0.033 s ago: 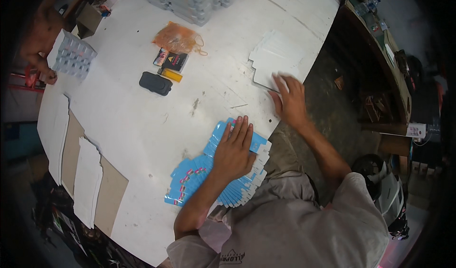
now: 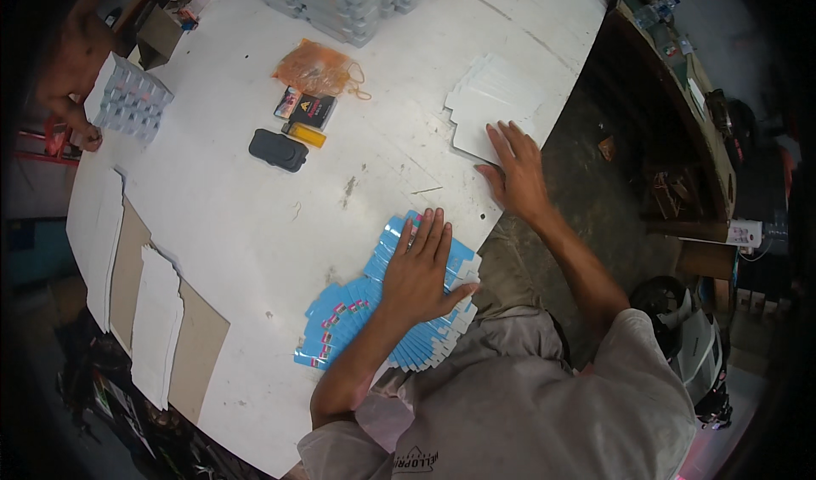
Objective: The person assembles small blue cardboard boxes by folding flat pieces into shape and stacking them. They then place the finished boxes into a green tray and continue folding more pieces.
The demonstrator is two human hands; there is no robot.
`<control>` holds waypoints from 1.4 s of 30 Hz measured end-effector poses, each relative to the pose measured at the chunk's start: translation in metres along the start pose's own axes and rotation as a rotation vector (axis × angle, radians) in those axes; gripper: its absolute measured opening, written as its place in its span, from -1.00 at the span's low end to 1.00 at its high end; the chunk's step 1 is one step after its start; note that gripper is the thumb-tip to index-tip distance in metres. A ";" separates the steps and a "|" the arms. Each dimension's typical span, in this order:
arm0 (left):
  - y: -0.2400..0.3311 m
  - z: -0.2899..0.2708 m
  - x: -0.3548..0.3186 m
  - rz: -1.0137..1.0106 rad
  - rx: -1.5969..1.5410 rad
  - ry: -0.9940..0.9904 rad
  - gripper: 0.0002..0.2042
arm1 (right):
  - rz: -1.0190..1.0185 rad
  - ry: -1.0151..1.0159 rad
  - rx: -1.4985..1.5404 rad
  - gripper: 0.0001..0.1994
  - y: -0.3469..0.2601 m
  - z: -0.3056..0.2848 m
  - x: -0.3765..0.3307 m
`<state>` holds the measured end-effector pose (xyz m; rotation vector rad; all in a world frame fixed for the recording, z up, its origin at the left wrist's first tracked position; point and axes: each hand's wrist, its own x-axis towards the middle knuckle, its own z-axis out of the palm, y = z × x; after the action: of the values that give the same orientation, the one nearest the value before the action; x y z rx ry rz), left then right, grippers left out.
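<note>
My left hand lies flat, fingers stretched and thumb out to the side, on a fan of blue flat cartons with white flaps. The cartons overlap in a curve near the table's front edge, and my hand and forearm hide part of them. To the right, my right hand has its fingers apart. Its fingertips rest at the near edge of a stack of white flat cartons, whose upper pieces are fanned out. Nothing is gripped in that hand as far as I can see.
On the white table are a black pouch-like case, a yellow lighter, small packs and an orange plastic bag. Grey stacks stand behind. Left are white sheets and another person's hand.
My right hand has shifted slightly at the white stack and now appears sharper. My left thumb has swung outward over the white flaps; the rest of that hand stays put.
</note>
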<state>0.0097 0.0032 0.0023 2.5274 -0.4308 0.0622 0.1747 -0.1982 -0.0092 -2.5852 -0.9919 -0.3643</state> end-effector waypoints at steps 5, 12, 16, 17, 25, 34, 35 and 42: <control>-0.004 0.017 0.001 -0.054 -0.039 -0.034 -0.40 | 0.017 -0.098 0.297 -0.57 -0.006 0.008 -0.023; 0.007 0.006 0.003 -0.063 0.170 0.065 -0.41 | 0.558 -0.535 0.839 -0.75 -0.072 -0.035 -0.023; -0.003 0.014 0.001 -0.040 0.080 -0.051 -0.37 | 0.103 -0.269 0.299 -0.90 -0.040 -0.003 -0.032; -0.004 0.013 0.001 -0.043 0.067 -0.051 -0.37 | 0.149 -0.090 0.307 -0.90 -0.029 0.002 -0.021; -0.003 0.015 -0.001 -0.102 -0.085 -0.076 -0.43 | 0.048 -0.058 0.347 -0.58 0.001 0.010 -0.014; 0.006 0.008 0.001 -0.032 0.172 -0.008 -0.31 | 0.327 -0.480 0.694 -0.77 -0.058 -0.018 -0.034; 0.002 0.012 0.001 -0.040 0.126 -0.015 -0.31 | 0.326 -0.554 0.593 -0.80 -0.057 -0.022 -0.024; 0.000 0.009 0.004 -0.040 0.045 -0.005 -0.37 | 0.062 0.111 -0.069 -0.46 0.026 0.018 0.018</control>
<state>0.0126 -0.0029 -0.0047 2.5796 -0.3841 0.0513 0.2072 -0.1981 -0.0245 -2.6184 -0.8729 -0.5289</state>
